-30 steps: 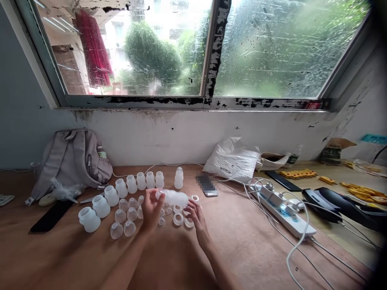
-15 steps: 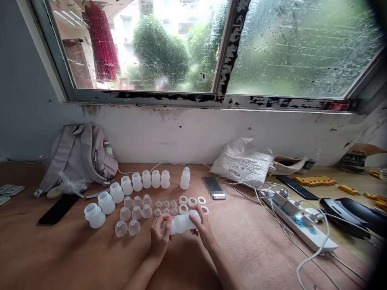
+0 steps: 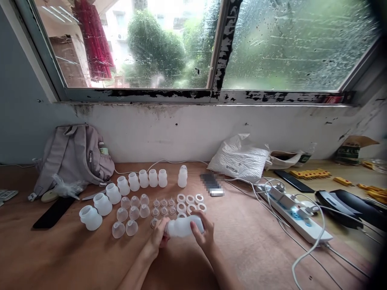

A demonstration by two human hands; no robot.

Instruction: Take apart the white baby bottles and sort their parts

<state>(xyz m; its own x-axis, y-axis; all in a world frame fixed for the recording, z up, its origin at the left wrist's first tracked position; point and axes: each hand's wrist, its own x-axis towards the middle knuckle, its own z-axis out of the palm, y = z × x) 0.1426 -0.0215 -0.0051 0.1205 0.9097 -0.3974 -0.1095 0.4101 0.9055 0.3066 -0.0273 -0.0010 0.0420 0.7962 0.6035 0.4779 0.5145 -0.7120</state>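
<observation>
A frosted white baby bottle lies nearly level between my two hands, above the table's near side. My left hand is closed around its top end on the left, hiding most of that end. Around the base, my right hand grips with the thumb along the near side. Just beyond are several white rings and clear teats. Farther left sit clear dome caps and a curved row of open bottle bodies. A capped bottle stands upright behind the rings.
A power strip with tangled white cables occupies the right side. A silver bubble mailer and a phone, partly pixelated, lie at the back. On the left are a grey backpack and a black flat slab. Yellow parts lie far right.
The view has shifted slightly. My left hand has wrapped more fully around the bottle's top end, and my right hand has turned at the base, its thumb now on the near side.
</observation>
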